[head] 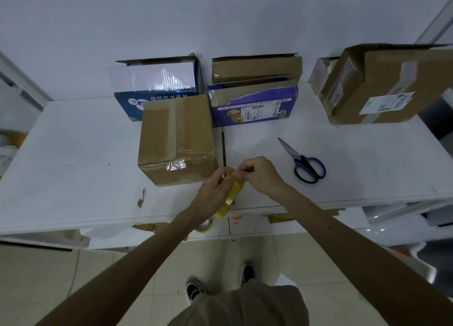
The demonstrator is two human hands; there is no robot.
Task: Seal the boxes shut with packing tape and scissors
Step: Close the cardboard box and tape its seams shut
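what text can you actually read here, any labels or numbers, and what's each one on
"10": end of a printed number row on the purple box.
"16002", roughly: side sticker of the right brown box.
Blue box characters, white shipping label: too blurred.

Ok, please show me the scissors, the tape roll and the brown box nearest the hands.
scissors (pixel 302 159): head view, where the blades meet the blue handles.
tape roll (pixel 234 190): head view, on its yellow outer side.
brown box (pixel 177 129): head view, on its taped top.
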